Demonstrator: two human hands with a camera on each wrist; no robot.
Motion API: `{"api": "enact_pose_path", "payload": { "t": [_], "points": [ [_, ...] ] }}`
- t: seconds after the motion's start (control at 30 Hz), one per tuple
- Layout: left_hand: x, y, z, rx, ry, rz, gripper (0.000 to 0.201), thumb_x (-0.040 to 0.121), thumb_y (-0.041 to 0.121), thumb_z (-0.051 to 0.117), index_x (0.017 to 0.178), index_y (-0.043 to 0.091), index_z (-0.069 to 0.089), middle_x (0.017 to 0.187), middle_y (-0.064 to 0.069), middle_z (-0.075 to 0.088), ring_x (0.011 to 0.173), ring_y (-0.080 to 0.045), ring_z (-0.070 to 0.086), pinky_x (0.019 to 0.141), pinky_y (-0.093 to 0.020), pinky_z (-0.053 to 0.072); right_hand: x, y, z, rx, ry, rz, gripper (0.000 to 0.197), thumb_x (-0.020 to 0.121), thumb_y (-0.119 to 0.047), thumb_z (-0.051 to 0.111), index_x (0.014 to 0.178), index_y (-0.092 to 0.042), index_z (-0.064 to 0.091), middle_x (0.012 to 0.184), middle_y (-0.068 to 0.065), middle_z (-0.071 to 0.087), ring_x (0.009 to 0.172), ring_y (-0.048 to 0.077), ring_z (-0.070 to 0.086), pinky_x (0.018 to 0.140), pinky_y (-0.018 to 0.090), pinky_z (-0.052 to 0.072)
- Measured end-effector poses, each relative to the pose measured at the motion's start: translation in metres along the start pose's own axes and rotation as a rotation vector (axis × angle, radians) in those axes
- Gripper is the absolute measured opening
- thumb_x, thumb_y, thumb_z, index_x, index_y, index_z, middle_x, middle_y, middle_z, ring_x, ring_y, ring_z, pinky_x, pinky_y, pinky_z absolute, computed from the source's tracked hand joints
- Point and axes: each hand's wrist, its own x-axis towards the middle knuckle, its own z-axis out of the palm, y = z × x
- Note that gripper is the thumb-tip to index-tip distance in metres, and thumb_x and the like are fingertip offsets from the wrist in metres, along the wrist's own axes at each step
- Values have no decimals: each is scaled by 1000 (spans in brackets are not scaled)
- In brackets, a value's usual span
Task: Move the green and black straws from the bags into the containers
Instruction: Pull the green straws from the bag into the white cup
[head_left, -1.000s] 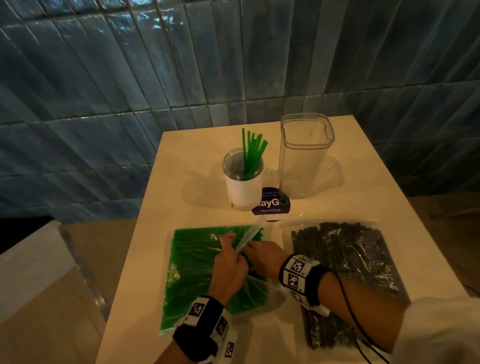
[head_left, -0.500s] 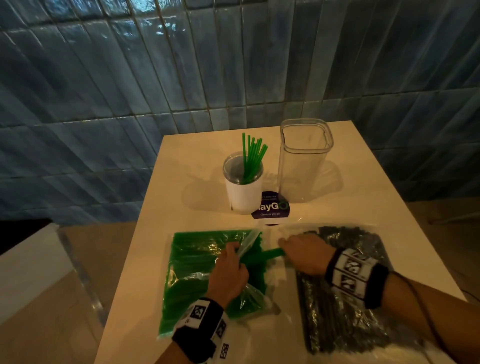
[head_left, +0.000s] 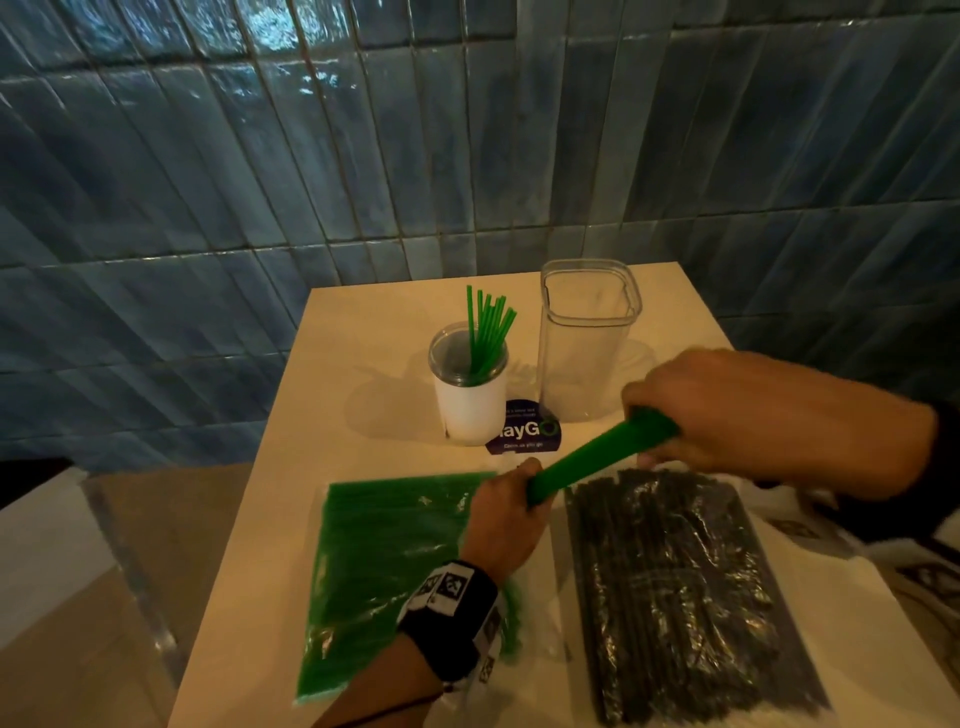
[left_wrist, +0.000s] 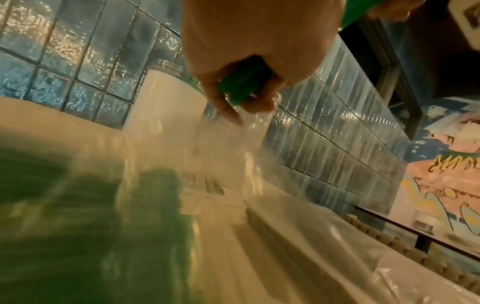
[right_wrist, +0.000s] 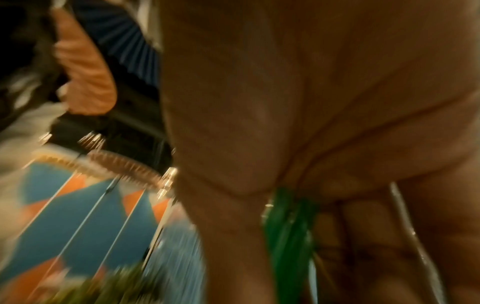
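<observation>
Head view: right hand (head_left: 748, 410) at three o'clock, fingers wrapped round the far end of a bundle of green straws (head_left: 597, 457), probably to draw the lot clear in one pull. Left hand (head_left: 506, 512) at centre, curled round the bundle's near end at the mouth of the green bag (head_left: 384, 571), seemingly to steady both plastic and straws. Bundle slanting up toward two o'clock, above the bench (head_left: 322, 395) and over the gap between the two bags. Black bag (head_left: 675, 587) flat at five o'clock, full and untouched. White cup (head_left: 470, 410) at twelve o'clock already holding a few upright green straws (head_left: 485, 332), hence likely the bundle's destination; clear square container (head_left: 587, 343) just beside it at one o'clock, nothing visible inside, presumably kept for the black ones. Round purple sticker (head_left: 524, 434) between and in front of the two. Left wrist view: left hand (left_wrist: 249, 51) at twelve o'clock, fingers closed on the green bundle's end (left_wrist: 244, 84), loose clear plastic trailing below; green bag (left_wrist: 85, 226) blurred at seven o'clock, white cup (left_wrist: 166, 107) behind at eleven o'clock. Right wrist view: palm of right hand (right_wrist: 324, 123) filling the frame, green straws (right_wrist: 288, 222) squeezed between thumb and fingers at six o'clock; all else too blurred to name. Judged as partway through the green share, black share not yet begun.
</observation>
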Motion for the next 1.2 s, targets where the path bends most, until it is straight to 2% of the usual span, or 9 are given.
{"api": "enact_pose_path", "payload": {
  "t": [0.13,0.27,0.4,0.53,0.63,0.8,0.9,1.07,1.2],
  "points": [
    [1,2,-2,-213,147,-63,10,91,12,56,82,12,60,51,10,42,45,-2,42,55,-13,37,6,-10,-24,514,338,-49,46,61,-67,52,95,-36,59,93,-20,59,90,-6,54,78,14,46],
    [-2,10,-6,-233,231,-16,37,88,7,59,60,28,46,43,12,44,42,-2,42,48,-9,31,33,-40,1,598,564,-130,49,74,-61,47,85,-20,71,82,-11,66,78,2,59,72,20,49],
    [-6,10,-13,-317,276,-88,36,89,15,58,57,27,46,42,7,40,41,-6,37,48,-19,33,50,-50,12,1174,891,-98,50,68,-47,67,112,-30,50,108,-9,62,94,2,63,76,13,53],
    [-1,11,-21,-381,268,-151,43,90,15,58,52,26,41,41,8,35,41,-6,32,50,-28,35,64,-62,28,1647,738,-61,53,60,-38,69,107,-20,53,89,-2,71,83,12,69,82,29,56],
    [-2,16,-23,-410,244,-110,46,89,15,59,50,25,38,40,9,35,41,-7,30,49,-27,32,70,-72,28,1797,742,-56,28,72,-41,59,68,-14,53,44,-6,47,41,10,46,56,25,48],
    [-9,13,-38,-607,44,-117,45,66,63,63,68,19,56,64,7,58,63,-11,56,69,-24,47,70,-66,1,1907,932,-75,42,76,-51,46,55,-16,36,40,-9,31,35,7,26,37,18,28],
    [-5,12,-47,-1223,63,-407,75,73,73,43,95,5,67,102,-15,70,96,-28,66,91,-40,46,69,-60,-16,1980,1004,-180,50,70,-61,47,50,-17,33,39,-8,28,33,7,24,36,16,26],
    [6,26,-57,-1843,88,-553,66,83,51,53,112,-8,62,105,-26,67,86,-32,69,68,-37,58,77,-69,-15,2107,984,-285,57,87,-58,35,51,-14,39,37,-5,30,31,9,25,37,16,27],
    [30,27,-68,-1670,155,-485,55,90,49,42,95,0,69,102,-20,67,88,-29,65,79,-38,53,81,-68,-15,2065,1050,-271,58,81,-66,47,48,-19,39,37,-8,31,32,9,25,38,15,26]
  ]
}}
